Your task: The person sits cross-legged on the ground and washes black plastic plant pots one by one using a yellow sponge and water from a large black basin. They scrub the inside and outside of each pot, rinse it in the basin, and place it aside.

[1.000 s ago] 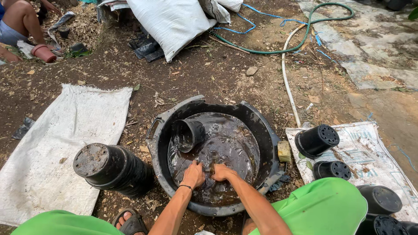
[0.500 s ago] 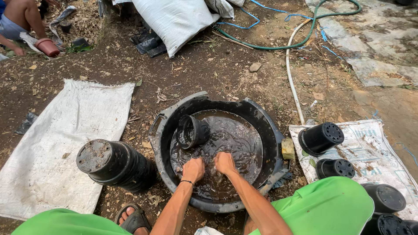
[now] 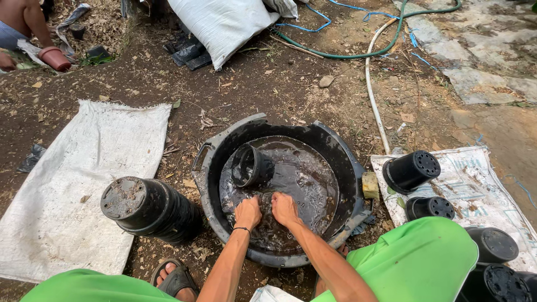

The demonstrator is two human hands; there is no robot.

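Two hands, left and right, are dipping in the tub water, grip hidden; I'm judging washing midway: dirty stack waiting, one pot soaking, rinsed pots drying.

Inside the black tub, a floating pot blocks the far left; open water lies to the right. Stacked pots crowd the tub's left side, a yellow sponge its right rim.

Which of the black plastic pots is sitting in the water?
The black pot lying on its side inside the tub, just beyond the left hand. The others rest on dry ground or sacks.
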